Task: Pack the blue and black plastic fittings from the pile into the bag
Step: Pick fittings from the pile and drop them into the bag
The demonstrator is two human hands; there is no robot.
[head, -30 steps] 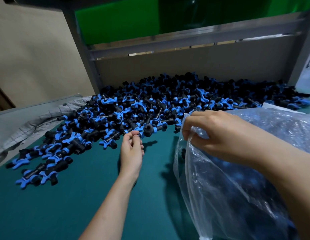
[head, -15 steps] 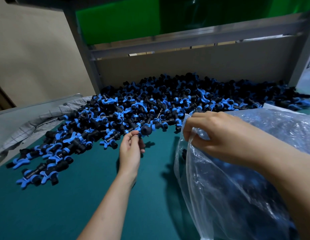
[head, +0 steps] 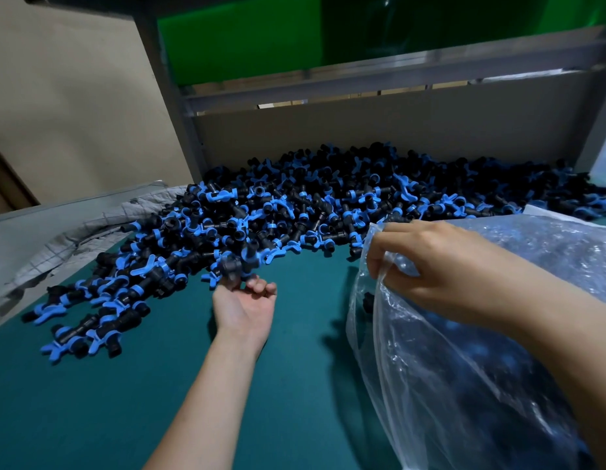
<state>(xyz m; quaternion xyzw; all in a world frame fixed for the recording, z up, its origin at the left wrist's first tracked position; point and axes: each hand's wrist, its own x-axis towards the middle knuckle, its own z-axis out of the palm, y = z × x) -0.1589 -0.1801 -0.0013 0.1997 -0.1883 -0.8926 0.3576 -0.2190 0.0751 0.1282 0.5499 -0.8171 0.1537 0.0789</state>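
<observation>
Holds the left hand (head: 244, 310) palm up, forearm stretched forward, fingers (head: 261, 287) curled, gripping a fitting (head: 232, 266) at their tips. Pinches the bag (head: 430, 385) rim with the right hand (head: 440, 266), knuckles up.

The pile of fittings (head: 295, 205) is black with bright blue parts. The counter (head: 91, 401) under it is plain dark teal. The bag (head: 464, 385) is clear, glossy plastic with blurred blue and black showing through. At the left, the cloth (head: 74, 239) is pale grey with a thin dark grid pattern. The panel (head: 244, 39) above is vivid green, the frame (head: 362, 79) grey and the backboard (head: 396, 137) beige.
</observation>
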